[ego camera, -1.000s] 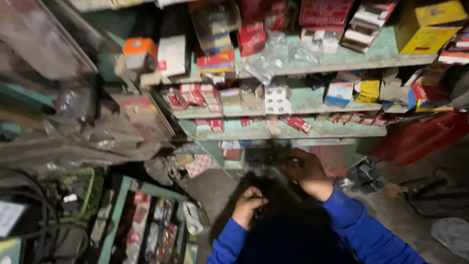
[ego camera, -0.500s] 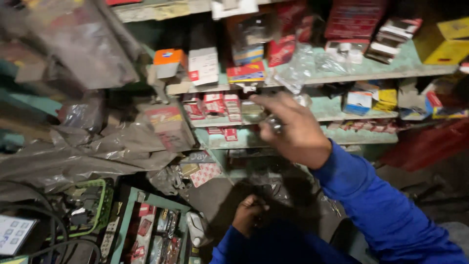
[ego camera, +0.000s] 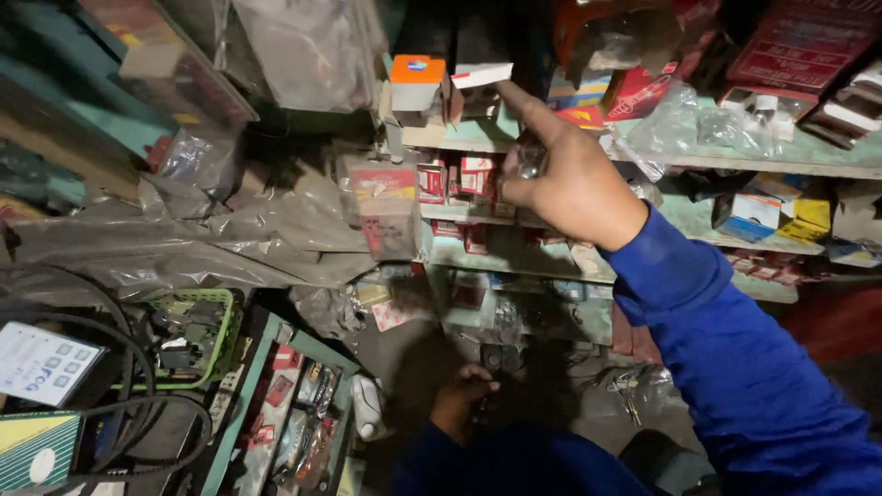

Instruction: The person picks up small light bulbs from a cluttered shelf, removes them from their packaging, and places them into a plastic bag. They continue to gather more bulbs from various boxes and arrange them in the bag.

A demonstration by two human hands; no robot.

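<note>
Orange-topped carton (ego camera: 416, 81) on upper shelf; red-white boxes (ego camera: 459, 176) below.

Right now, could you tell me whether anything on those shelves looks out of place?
Yes: the white box by the right hand's fingertip sits tilted beside the orange-topped box, and crumpled plastic sheeting sags over the left side.

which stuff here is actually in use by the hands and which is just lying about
In use:
right hand, holding a small shiny part, index finger at the white box
left hand, low in the dark

Lying about:
orange-topped box
green basket
black belts
plastic sheeting
</note>
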